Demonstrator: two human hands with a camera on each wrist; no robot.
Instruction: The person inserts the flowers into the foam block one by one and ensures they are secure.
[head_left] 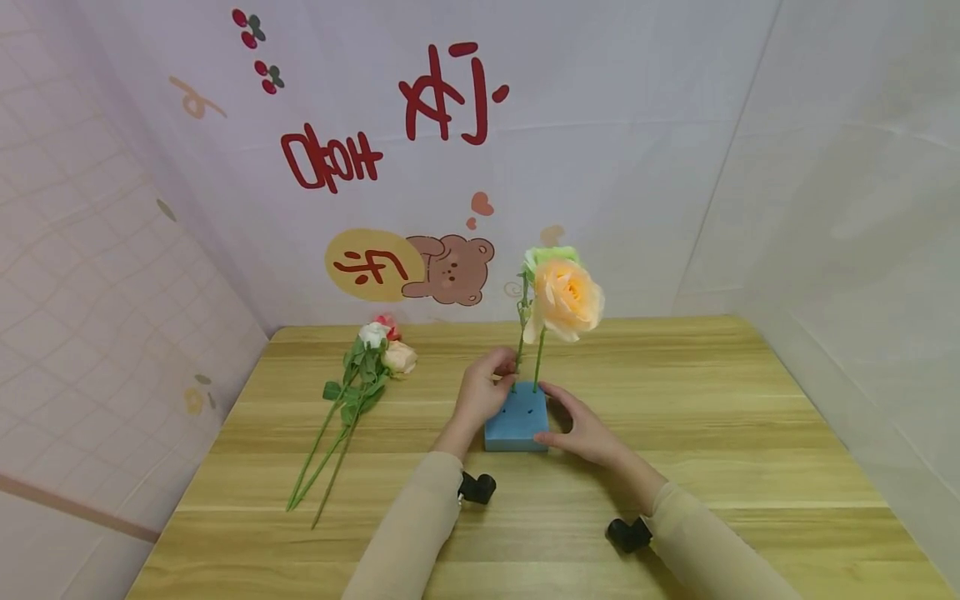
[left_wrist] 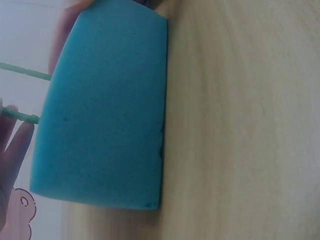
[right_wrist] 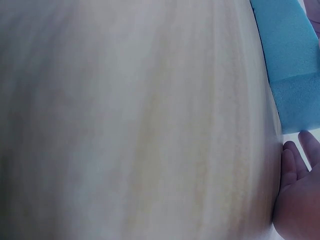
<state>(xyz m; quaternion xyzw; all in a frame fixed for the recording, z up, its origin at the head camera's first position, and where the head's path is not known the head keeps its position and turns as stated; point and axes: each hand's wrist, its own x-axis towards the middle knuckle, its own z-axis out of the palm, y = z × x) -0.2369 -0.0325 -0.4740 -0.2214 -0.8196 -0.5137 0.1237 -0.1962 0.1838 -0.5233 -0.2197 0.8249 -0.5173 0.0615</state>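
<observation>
A blue foam block point(head_left: 516, 435) with small holes in its top sits on the table, its side filling much of the left wrist view. Two artificial flowers stand upright in its back part: a peach rose point(head_left: 572, 298) on the right and, partly hidden behind it, a pale green flower point(head_left: 553, 253). My left hand point(head_left: 480, 390) pinches the left stem point(left_wrist: 24, 117) low down, just above the foam. On the block's right side, my right hand point(head_left: 588, 429) holds it, thumb at the front corner and fingers at the back one.
To the left lie several artificial roses: a white one point(head_left: 373, 334), a cream one point(head_left: 401, 357) and a pink-red one point(head_left: 388, 325), their green stems pointing toward the front. A printed cloth point(head_left: 600, 150) hangs behind the wooden table point(head_left: 675, 375).
</observation>
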